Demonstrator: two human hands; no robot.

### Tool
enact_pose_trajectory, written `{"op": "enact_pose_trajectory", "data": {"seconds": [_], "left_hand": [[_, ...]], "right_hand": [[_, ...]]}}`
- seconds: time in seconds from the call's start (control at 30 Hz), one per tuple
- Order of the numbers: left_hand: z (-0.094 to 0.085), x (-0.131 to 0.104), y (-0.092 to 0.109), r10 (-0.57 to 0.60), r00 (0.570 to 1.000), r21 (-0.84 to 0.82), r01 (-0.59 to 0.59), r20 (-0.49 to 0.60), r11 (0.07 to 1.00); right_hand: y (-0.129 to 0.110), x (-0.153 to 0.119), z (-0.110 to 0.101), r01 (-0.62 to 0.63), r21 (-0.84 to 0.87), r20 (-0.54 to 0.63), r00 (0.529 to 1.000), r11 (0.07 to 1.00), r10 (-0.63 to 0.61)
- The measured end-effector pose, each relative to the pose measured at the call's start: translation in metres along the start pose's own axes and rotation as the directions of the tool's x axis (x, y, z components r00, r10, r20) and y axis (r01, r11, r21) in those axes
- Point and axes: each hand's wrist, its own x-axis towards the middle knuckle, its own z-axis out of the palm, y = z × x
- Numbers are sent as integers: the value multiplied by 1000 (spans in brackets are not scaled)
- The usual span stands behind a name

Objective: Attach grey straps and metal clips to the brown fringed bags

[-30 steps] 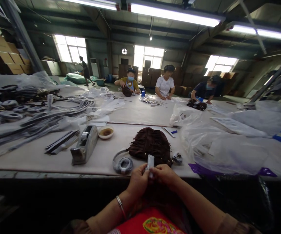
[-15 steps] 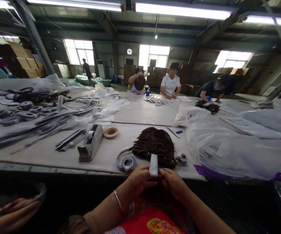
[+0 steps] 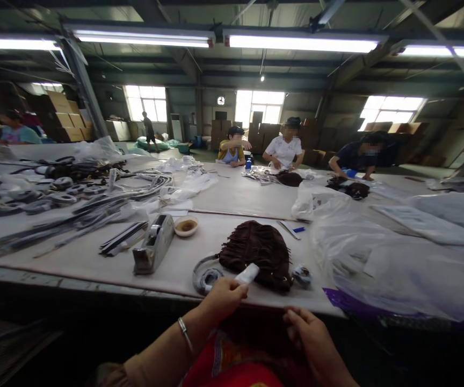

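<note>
In my left hand [image 3: 226, 297], thumb and fingers pinch a small white paper-like strip [image 3: 248, 274], tilted up to the right in front of the bag. The dark brown fringed bag [image 3: 255, 250] lies on the table near its front edge. My right hand [image 3: 310, 336] is apart from the left, just below the table edge; its fingers are loosely bent and I see nothing in them. Beside the bag, to the left, sits a coiled grey wrapped strap [image 3: 210, 279], joined to it. A small grey wrapped bundle [image 3: 302, 276] rests at the bag's right.
A tape dispenser [image 3: 154, 244] and a shallow dish [image 3: 186, 226] stand left of the bag. Grey wrapped straps [image 3: 107, 204] are heaped farther left. Clear plastic bags [image 3: 369, 258] cover the right side. Scissors-like metal [image 3: 288, 230] lies behind the bag. Several co-workers [image 3: 284, 148] are across the table.
My hands have parted: the left has tilted the white strip to the right, and the right has let go and moved right and down. The view has tipped up slightly.
</note>
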Motion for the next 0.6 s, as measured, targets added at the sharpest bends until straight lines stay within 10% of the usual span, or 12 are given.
{"op": "enact_pose_trajectory", "data": {"seconds": [0.2,0.4,0.5,0.6], "left_hand": [[21,-19,-8,-101,942,-218,177,320,960],[12,2,6,-206,976,-625,201,66,754],[-3,23,0,-76,992,-754,123,97,645],[-18,35,-10,105,991,-620,-30,85,784]], "right_hand": [[-36,27,-7,-75,343,-43,995,937,95],[-70,60,30,-270,429,-22,951,862,309],[-81,79,48,-323,487,181,946,811,269],[-87,99,55,-370,487,397,901,791,177]]}}
